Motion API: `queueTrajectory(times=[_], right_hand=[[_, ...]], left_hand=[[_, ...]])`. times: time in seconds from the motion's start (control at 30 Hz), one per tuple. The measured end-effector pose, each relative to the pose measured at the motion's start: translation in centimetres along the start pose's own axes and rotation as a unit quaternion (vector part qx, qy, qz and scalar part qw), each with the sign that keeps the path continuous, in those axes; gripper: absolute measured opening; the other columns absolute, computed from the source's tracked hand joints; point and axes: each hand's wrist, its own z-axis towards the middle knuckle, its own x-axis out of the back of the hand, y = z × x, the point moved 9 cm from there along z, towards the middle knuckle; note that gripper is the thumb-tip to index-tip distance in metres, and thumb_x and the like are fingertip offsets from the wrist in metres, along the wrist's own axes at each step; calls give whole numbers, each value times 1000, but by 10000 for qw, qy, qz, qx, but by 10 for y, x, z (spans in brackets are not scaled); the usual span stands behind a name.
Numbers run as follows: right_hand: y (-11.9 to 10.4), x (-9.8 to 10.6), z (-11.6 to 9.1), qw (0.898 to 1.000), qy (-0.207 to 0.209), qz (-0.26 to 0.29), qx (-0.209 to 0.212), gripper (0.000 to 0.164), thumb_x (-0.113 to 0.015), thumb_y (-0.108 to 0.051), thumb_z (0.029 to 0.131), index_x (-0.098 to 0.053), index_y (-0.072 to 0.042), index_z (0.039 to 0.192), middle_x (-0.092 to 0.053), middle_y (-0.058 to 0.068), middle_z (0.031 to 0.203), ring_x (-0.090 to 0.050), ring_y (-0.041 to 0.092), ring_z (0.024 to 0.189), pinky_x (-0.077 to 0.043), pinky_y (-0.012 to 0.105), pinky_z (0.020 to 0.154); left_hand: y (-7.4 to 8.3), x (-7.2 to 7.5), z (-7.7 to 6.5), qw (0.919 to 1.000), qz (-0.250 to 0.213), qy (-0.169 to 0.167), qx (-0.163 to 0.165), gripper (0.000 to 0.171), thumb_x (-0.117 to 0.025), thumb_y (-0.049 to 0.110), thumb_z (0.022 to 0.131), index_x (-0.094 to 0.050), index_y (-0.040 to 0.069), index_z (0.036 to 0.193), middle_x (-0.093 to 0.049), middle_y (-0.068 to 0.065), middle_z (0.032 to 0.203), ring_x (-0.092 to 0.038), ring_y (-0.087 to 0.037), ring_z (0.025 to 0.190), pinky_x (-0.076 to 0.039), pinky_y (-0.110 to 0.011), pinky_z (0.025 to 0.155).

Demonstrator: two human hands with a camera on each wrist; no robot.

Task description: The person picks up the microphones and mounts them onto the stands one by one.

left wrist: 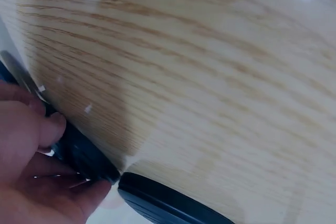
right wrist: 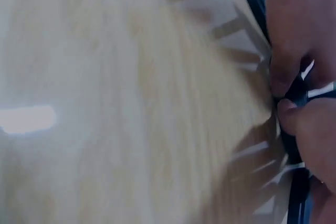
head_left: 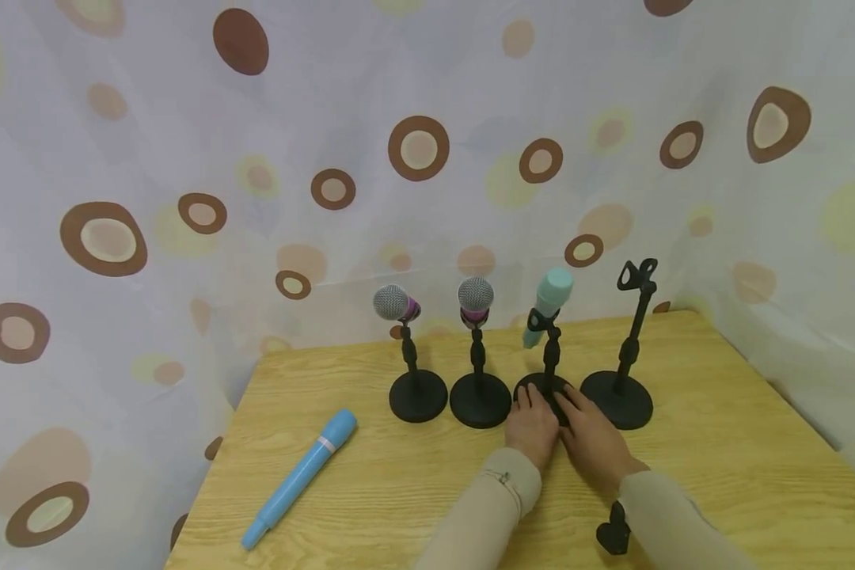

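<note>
Both hands are at the round black base of the third microphone stand [head_left: 552,360] from the left, which carries a mint-green microphone [head_left: 554,291]. My left hand [head_left: 532,427] holds the base's left side, its thumb at the near rim and its fingers over the disc. On the other side, my right hand [head_left: 598,439] grips the same base, fingers reaching over its top. In the left wrist view, the left hand [left wrist: 37,156] pinches the dark disc, close beside a neighbouring base [left wrist: 168,200]. The right wrist view shows the right hand's [right wrist: 320,135] thumb against the rim.
Two stands with silver-headed microphones [head_left: 392,302] [head_left: 476,294] stand to the left. A stand with a bare clip [head_left: 637,277] is at the right. A blue microphone [head_left: 299,479] lies on the wooden table [head_left: 370,491]; a small black piece [head_left: 614,537] lies by the right sleeve. A patterned curtain [head_left: 427,222] hangs behind.
</note>
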Motion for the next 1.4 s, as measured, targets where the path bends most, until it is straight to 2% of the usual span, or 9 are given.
queueTrajectory(times=[0.13, 0.23, 0.33, 0.43, 0.5, 0.63, 0.9, 1.17, 1.4], right_hand=[[15, 7, -12, 9993, 322, 152, -124, 43, -64, -9, 95, -55, 9, 132, -47, 30, 142, -49, 49, 127, -44, 63, 102], [29, 17, -19, 9965, 748, 254, -282, 30, -61, -6, 95, -61, 9, 122, -54, 28, 133, -53, 48, 121, -45, 63, 99], [46, 25, -24, 9928, 1014, 365, -522, 23, -56, -3, 96, -62, 9, 114, -55, 27, 128, -52, 48, 117, -45, 64, 97], [59, 27, -25, 9921, 967, 363, -718, 26, -52, -2, 97, -59, 13, 117, -52, 30, 129, -51, 50, 118, -44, 64, 97], [64, 28, -25, 9927, 857, 340, -776, 30, -51, -2, 97, -56, 17, 120, -49, 33, 129, -50, 53, 119, -44, 65, 98], [69, 34, -23, 9929, 891, 159, -766, 32, -52, 3, 93, -54, 22, 119, -47, 41, 126, -51, 57, 115, -46, 64, 96], [76, 34, -30, 9934, 648, -664, -672, 44, -55, 9, 86, -48, 23, 128, -45, 43, 133, -49, 58, 119, -46, 63, 97], [65, 39, -39, 9813, 1318, -1294, -538, 38, -68, 4, 80, -58, 17, 114, -56, 36, 113, -57, 53, 102, -53, 61, 82], [55, 35, -48, 9757, 1399, -1568, -623, 39, -73, 0, 79, -58, 16, 111, -55, 35, 110, -55, 50, 101, -52, 60, 77]], left_hand=[[8, -1, -3, 9992, 204, -344, 44, 39, -46, 37, 105, -57, 22, 139, -50, 0, 148, -48, -15, 136, -44, -27, 109], [22, 4, -5, 9990, 266, -360, -89, 37, -46, 40, 104, -59, 27, 137, -53, 2, 144, -49, -16, 133, -41, -32, 112], [39, 14, -8, 9987, 209, -20, -469, 33, -49, 39, 103, -62, 29, 131, -59, 5, 133, -54, -14, 125, -43, -33, 110], [54, 23, -12, 9959, 105, 296, -853, 30, -50, 39, 103, -62, 29, 129, -61, 11, 124, -56, -9, 116, -46, -28, 104], [62, 27, -14, 9936, 80, 399, -1053, 31, -50, 39, 103, -59, 30, 132, -59, 13, 125, -55, -6, 115, -47, -25, 102], [71, 30, -16, 9918, 64, 305, -1237, 39, -48, 41, 104, -49, 32, 142, -52, 15, 138, -51, -3, 125, -45, -23, 104], [78, 17, -4, 9934, -85, -363, -1082, 51, -46, 45, 103, -35, 35, 151, -38, 16, 152, -42, -1, 137, -41, -23, 110], [80, 19, -2, 9942, -194, -132, -1045, 45, -42, 43, 105, -38, 36, 149, -38, 16, 153, -44, -4, 137, -43, -26, 108], [80, 17, -4, 9940, -192, -132, -1067, 46, -39, 47, 105, -38, 37, 149, -36, 17, 154, -42, -3, 138, -42, -27, 110]])
